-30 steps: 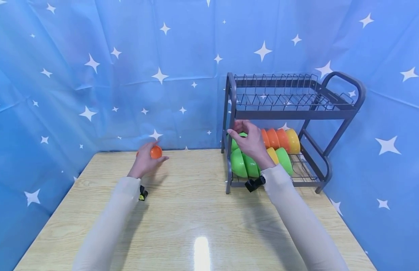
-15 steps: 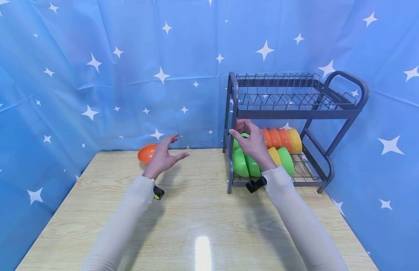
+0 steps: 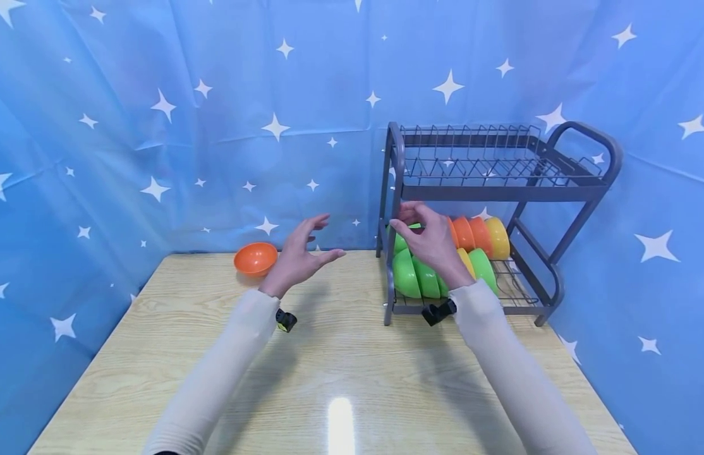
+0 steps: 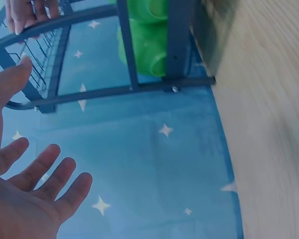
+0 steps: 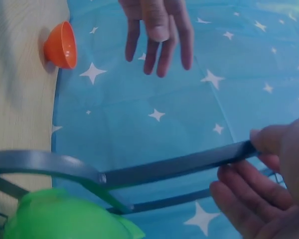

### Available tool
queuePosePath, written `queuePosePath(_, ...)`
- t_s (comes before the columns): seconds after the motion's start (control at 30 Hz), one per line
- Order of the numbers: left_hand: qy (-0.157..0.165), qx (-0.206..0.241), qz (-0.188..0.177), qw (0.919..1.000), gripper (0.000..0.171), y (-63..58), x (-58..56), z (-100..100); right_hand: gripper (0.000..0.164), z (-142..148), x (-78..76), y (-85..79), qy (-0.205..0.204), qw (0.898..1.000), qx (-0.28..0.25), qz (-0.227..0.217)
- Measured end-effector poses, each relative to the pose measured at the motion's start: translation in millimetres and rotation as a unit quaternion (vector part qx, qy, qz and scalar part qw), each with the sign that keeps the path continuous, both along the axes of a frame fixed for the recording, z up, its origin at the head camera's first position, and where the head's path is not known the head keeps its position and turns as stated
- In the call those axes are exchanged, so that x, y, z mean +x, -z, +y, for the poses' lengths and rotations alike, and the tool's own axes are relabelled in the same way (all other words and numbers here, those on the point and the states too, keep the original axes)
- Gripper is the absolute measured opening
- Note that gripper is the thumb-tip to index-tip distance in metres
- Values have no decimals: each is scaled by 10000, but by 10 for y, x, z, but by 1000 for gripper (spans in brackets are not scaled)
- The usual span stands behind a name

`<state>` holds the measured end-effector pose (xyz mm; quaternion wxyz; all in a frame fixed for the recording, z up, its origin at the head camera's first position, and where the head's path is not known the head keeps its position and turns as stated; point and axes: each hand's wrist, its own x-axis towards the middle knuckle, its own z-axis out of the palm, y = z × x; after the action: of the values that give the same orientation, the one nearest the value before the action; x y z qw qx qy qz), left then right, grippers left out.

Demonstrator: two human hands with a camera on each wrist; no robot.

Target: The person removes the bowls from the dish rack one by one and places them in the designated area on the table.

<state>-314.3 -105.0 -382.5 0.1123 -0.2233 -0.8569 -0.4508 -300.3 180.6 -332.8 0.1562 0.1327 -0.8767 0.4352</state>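
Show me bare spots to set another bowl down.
Bare tabletop lies between the orange bowl and the rack, with the left hand above, and, nearer, between the sleeves. The rack's upper tier looks bare. Crowded: the lower tier, packed with bowls except its right end, and the left post, gripped by the right hand.

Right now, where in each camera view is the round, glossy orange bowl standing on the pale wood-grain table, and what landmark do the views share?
Head: left of centre, the round, glossy orange bowl is near the table's far edge.
Left wrist: not in this picture.
Right wrist: upper left, the orange bowl appears turned sideways.
Shared landmark: the dark grey metal rack, right in head, upper left in left wrist, lower part in right wrist.
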Motion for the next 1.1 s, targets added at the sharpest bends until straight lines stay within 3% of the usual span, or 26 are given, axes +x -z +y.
queuePosePath(0.23, 192, 219, 52, 9996, 79, -126, 12, 159, 47, 156, 111, 25, -201, 9978, 487, 403)
queuePosePath(0.53, 422, 526, 190, 9975, 74, -229, -15, 379, 54, 458, 292, 106, 232, 9883, 1361, 650)
queuePosePath(0.7, 519, 655, 252, 9962, 72, -263, -29, 527, 56, 656, 375, 193, 314, 9855, 1435, 848)
queuePosePath(1.1, 800, 758, 142, 9938, 67, -391, -104, 892, 60, 1048, 525, 412, 753, 9855, 1372, 663)
